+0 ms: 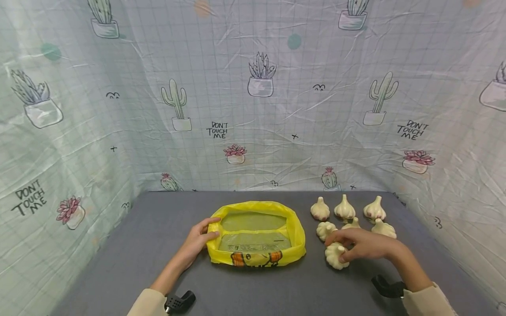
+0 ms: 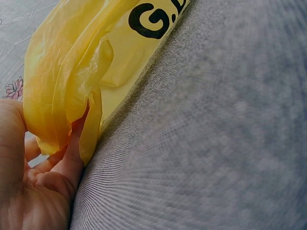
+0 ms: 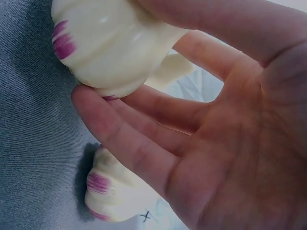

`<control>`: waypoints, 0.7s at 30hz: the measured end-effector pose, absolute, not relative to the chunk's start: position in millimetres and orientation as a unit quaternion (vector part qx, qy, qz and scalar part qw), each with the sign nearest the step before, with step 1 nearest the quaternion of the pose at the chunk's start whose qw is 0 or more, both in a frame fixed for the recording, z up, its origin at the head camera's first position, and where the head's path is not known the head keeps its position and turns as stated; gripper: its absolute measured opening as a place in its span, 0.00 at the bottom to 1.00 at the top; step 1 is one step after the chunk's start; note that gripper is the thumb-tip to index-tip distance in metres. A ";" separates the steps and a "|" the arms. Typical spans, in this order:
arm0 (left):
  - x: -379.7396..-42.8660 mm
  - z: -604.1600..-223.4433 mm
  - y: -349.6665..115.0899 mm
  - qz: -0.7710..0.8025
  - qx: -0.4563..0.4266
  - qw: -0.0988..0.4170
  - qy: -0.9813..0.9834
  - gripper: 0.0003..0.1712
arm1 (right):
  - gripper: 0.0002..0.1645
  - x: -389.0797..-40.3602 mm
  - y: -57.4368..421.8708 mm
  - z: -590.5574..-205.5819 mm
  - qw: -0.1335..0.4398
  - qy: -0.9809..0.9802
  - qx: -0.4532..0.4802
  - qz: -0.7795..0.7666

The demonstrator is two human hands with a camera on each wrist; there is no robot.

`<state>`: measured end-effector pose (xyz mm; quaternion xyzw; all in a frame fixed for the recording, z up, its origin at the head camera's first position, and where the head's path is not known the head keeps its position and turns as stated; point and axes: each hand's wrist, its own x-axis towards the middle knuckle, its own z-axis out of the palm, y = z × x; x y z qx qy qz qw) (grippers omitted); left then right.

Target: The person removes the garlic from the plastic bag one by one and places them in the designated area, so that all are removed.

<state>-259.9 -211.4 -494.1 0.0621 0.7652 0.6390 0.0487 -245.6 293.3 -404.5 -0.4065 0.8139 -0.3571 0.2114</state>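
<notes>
A yellow plastic bag [image 1: 257,260] lies with its wide mouth up and its rim folded outward, its inner bottom in sight. At its left end my left hand [image 1: 193,242] holds the rim, thumb on one side of the plastic and fingers behind it in the left wrist view. To the right of the bag my right hand [image 1: 369,244] grips a garlic bulb [image 1: 334,258] between thumb and fingers. That bulb [image 3: 108,45] is cream with purple streaks in the right wrist view. Whether it still touches the table I cannot tell.
Beyond my right hand several more garlic bulbs stand in rows, among them one at the back right [image 1: 374,210] and one at the back left [image 1: 320,210]. The grey tabletop [image 1: 158,219] ends at a cactus-print curtain [image 1: 237,105] behind and at both sides.
</notes>
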 end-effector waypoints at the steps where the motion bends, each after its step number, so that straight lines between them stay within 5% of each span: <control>1: -259.9 -494.3 -211.3 0.639 0.060 0.048 0.766 0.31 | 0.23 -245.5 292.9 -404.8 0.209 0.815 -0.408 -0.355; 21: -258.7 -492.5 -211.4 0.634 0.067 0.050 0.768 0.31 | 0.30 -246.1 295.8 -405.7 0.235 0.810 -0.392 -0.368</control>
